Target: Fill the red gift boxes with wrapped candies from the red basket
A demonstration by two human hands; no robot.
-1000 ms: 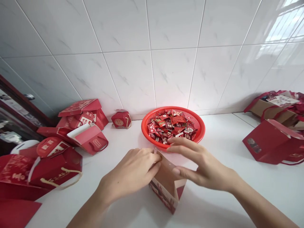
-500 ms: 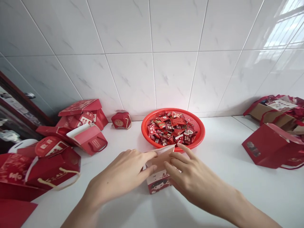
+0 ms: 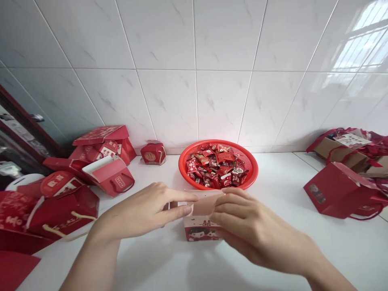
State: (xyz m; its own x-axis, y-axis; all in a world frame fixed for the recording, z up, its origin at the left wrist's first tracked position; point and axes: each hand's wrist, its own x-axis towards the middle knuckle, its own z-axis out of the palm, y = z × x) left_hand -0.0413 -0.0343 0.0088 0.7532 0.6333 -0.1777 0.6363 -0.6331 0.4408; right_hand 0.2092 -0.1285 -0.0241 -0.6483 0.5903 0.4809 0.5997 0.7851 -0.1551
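A small red and white cardboard gift box (image 3: pixel 200 233) with cartoon figures on its front stands upright on the white surface, its top folded up and open. At its upper left edge my left hand (image 3: pixel 151 208) pinches a flap between thumb and index finger. My right hand (image 3: pixel 245 220) is closed round the upper right side, its fingers bent over the edge there. The box's right side and part of its front are hidden behind that hand. Just behind the box is a red plastic basket (image 3: pixel 255 171) holding many wrapped candies (image 3: pixel 214 163).
Several red gift boxes (image 3: pixel 68 208) are piled at the left, and one small red box (image 3: pixel 153 153) stands by the tiled wall (image 3: pixel 169 101). A red box (image 3: pixel 336 192) lies at the right in front of an open brown carton (image 3: pixel 348 155).
The box has turned so its front faces me more squarely. My left hand has shifted slightly left and my right hand has closed more round the right side.
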